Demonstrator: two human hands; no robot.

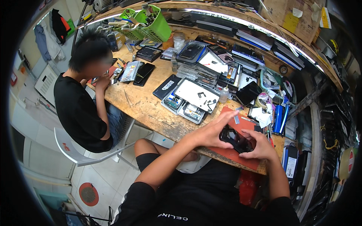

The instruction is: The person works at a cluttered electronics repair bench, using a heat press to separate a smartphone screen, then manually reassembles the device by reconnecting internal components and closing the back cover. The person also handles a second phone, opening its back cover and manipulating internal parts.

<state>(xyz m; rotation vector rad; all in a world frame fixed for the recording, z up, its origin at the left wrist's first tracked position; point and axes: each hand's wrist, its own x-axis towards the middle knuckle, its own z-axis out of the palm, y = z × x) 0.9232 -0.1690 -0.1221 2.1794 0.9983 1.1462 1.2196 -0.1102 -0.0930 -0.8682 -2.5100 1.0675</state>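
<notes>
A glossy black device [236, 141], shaped like a phone, is held between my two hands above the red mat [247, 124] at the table's front edge. My left hand [215, 130] grips its left side, the thumb at the lower corner and the index finger raised beyond the far edge. On the opposite side, my right hand [261, 145] has its thumb and fingers against the device's right end. Just past the hands, a small blue-and-grey strip [236, 119] lies on the mat. A clear squeeze bottle [224, 95] stands upright behind it.
White trays with small black parts [196, 94] and opened tablets [172, 103] lie left of the mat. Stacked devices [247, 56], a blue cylinder [278, 115] and crumpled paper [261, 116] crowd the back and right. At left a seated co-worker [81, 101] handles small items.
</notes>
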